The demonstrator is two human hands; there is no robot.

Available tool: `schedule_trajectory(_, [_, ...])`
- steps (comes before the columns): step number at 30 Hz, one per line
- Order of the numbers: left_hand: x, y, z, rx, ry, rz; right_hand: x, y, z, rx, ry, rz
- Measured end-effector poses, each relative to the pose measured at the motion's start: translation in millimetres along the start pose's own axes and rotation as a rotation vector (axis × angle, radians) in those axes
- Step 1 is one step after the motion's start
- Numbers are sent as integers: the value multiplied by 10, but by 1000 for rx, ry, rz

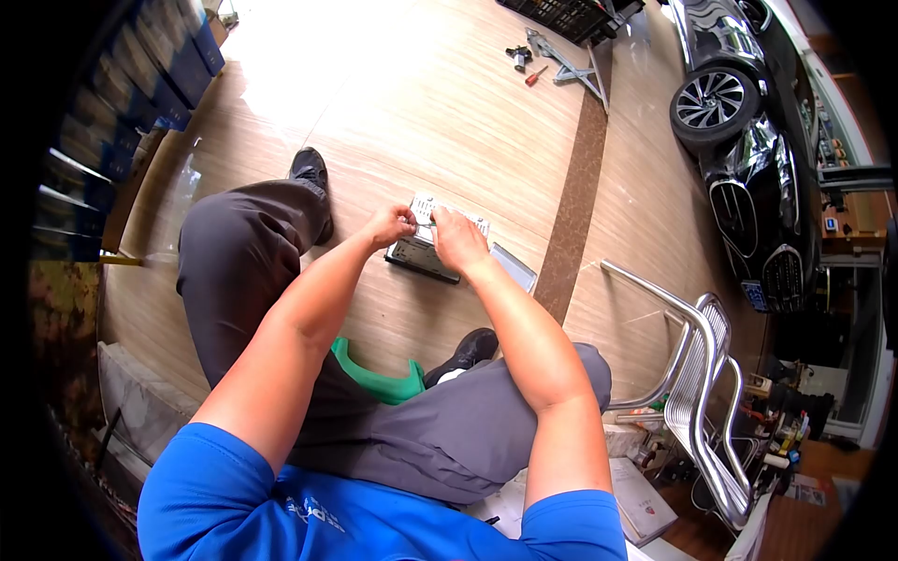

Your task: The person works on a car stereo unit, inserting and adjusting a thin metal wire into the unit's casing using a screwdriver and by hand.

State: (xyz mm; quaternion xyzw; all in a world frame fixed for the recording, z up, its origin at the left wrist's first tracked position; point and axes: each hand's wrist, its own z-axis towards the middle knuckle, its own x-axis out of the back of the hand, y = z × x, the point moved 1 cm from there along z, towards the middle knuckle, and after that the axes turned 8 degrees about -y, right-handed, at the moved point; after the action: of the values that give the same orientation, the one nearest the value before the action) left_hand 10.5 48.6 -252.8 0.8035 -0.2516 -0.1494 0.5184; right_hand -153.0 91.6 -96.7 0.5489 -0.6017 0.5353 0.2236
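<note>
Head view: silver perforated metal box [423, 258] sits on the beige floor [374, 122] btwn the feet, grey flat panel [515, 269] just beside. L hand [389, 227] has its fingertips drawn together at the box top; R hand [458, 241] curls over it, close by. Can't tell what, if anything, either pinches. Step in hand: prob. fine fingerwork on the box's upper side. Next move likely calls for a steady box w/ small, controlled finger motion.

Both hands [425, 234] meet over a perforated metal box [425, 254] on the floor [374, 122].
</note>
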Motion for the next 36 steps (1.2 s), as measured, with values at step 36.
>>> schedule_trajectory(36, [49, 88, -104, 61, -111, -129, 77, -89, 51, 25, -60, -162])
